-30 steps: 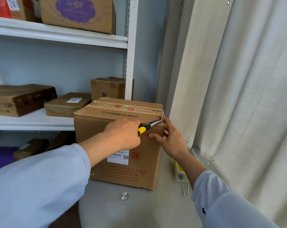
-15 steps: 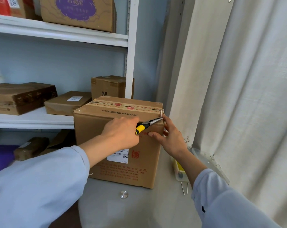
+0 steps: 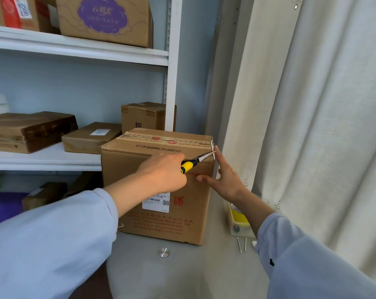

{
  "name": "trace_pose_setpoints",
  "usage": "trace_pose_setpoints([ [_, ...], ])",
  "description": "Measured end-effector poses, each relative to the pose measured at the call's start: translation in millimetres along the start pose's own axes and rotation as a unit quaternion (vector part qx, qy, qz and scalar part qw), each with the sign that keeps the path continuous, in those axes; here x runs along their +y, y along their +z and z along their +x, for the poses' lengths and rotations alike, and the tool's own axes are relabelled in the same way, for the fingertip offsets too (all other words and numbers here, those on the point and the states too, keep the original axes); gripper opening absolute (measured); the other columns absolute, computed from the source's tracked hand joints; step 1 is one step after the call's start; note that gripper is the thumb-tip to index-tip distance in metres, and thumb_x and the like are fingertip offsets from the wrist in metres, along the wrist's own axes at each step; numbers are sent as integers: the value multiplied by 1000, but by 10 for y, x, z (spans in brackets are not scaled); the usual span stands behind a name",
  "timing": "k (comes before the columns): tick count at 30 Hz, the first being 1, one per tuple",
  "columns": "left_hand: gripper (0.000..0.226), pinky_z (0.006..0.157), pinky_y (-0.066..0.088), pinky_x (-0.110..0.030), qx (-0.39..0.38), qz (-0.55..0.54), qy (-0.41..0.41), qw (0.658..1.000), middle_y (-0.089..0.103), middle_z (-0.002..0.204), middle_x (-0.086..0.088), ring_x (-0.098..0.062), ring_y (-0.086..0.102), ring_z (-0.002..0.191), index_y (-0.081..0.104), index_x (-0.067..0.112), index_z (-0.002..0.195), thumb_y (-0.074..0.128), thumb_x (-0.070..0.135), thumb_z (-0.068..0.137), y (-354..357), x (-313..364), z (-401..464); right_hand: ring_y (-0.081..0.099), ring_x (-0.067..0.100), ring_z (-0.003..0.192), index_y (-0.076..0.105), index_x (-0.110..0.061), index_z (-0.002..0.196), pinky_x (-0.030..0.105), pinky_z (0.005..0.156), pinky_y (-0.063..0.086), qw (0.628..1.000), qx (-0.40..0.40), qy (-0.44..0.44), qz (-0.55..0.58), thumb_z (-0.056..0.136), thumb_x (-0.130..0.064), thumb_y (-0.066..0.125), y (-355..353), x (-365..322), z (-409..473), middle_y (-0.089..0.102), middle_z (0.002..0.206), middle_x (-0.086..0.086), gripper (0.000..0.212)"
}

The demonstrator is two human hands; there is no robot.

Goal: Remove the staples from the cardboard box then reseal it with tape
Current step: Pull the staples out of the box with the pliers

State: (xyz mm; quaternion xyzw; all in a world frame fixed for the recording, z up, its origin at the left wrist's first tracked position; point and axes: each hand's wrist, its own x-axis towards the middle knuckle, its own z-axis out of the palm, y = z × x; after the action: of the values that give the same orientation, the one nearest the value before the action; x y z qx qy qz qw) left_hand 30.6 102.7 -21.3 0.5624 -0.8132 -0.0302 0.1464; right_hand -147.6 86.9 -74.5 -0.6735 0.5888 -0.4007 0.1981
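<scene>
Brown corrugated cardboard, printed in red: that is the cardboard box (image 3: 157, 190) we work on, standing upright on the grey table (image 3: 182, 272) just in front of the white shelving unit (image 3: 79, 50). Its top seam carries a strip of printed tape (image 3: 165, 140). Our left hand (image 3: 163, 173) curls round the yellow-and-black handle of the needle-nose pliers (image 3: 195, 161), whose thin metal tips reach the box's upper right corner, where a metal staple (image 3: 213, 151) stands along the edge. Our right hand (image 3: 223, 180) lies with straight fingers against the right side of the box, thumb on the front face, holding nothing. On the table to the right, two pulled staples (image 3: 242, 244) lie just beside a clear plastic container (image 3: 236, 221) with something yellow inside. Pale curtains (image 3: 301, 126) hang on the right.
</scene>
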Motion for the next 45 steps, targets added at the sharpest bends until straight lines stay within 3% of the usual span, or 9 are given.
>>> trace_pose_setpoints([
  [3, 12, 56, 42, -28, -15, -6, -13, 1000, 57, 83, -1, -19, 57, 70, 50, 23, 97, 53, 21, 86, 60, -7, -87, 42, 22, 132, 40, -26, 143, 40, 105, 39, 993, 111, 6, -22, 81, -39, 71, -37, -23, -132, 46, 144, 0, 71],
  [6, 12, 55, 41, -28, -35, -15, -21, 999, 56, 82, -2, -20, 57, 70, 51, 21, 98, 52, 20, 86, 118, 11, -153, 60, 15, 103, 68, -22, 112, 37, 87, 52, 976, 211, -28, -41, 78, -46, 72, -45, 27, -240, 65, 114, -3, 42],
  [11, 14, 55, 39, -29, -46, -22, -14, 999, 57, 87, -4, -21, 55, 74, 50, 21, 101, 51, 19, 87, 192, 110, -220, 64, 11, 77, 75, -22, 89, 32, 75, 54, 973, 226, -21, -32, 86, -29, 67, -89, 9, -307, 71, 81, -6, 12],
  [20, 17, 60, 38, -29, -129, -78, -29, 988, 55, 92, -5, -24, 54, 82, 52, 17, 103, 50, 23, 88, 697, 259, -183, 66, 25, 84, 73, -22, 79, 31, 73, 51, 977, 166, 112, -73, 84, -27, 67, -138, 342, -459, 70, 77, 1, 9],
  [26, 23, 61, 46, -30, -227, -158, -71, 958, 66, 97, -14, -29, 60, 83, 56, 7, 103, 52, 18, 83, 1254, 325, -158, 64, 18, 79, 73, -10, 75, 27, 70, 48, 964, 111, 227, -81, 82, -18, 63, -68, 962, -643, 71, 85, 0, 14],
  [30, 25, 61, 50, -33, -278, -196, -115, 933, 66, 101, -15, -29, 65, 93, 56, 6, 106, 48, 18, 86, 1557, 314, -171, 66, 33, 73, 69, -4, 70, 38, 73, 55, 943, 98, 311, -66, 78, -18, 66, 12, 1382, -743, 71, 77, 15, 16],
  [36, 12, 49, 44, -29, -336, -243, -153, 897, 56, 77, -16, -26, 51, 58, 52, 4, 83, 47, 14, 88, 1980, 448, -210, 65, 29, 68, 66, -8, 59, 36, 74, 56, 917, 86, 384, -68, 74, -21, 71, 140, 1833, -851, 70, 66, 9, 21],
  [40, 16, 53, 46, -32, -350, -270, -187, 877, 53, 74, -14, -27, 52, 67, 52, 4, 89, 47, 19, 91, 2121, 500, -127, 66, 29, 80, 69, -8, 83, 28, 68, 48, 901, 97, 413, -94, 67, -35, 73, 146, 2075, -888, 71, 83, 12, 32],
  [45, 19, 50, 49, -34, -358, -300, -235, 852, 51, 76, -13, -29, 54, 77, 50, 1, 93, 45, 19, 93, 2187, 513, -42, 69, 29, 74, 72, -8, 74, 30, 71, 54, 894, 107, 427, -81, 66, -35, 69, 148, 2136, -826, 71, 72, 11, 28],
])
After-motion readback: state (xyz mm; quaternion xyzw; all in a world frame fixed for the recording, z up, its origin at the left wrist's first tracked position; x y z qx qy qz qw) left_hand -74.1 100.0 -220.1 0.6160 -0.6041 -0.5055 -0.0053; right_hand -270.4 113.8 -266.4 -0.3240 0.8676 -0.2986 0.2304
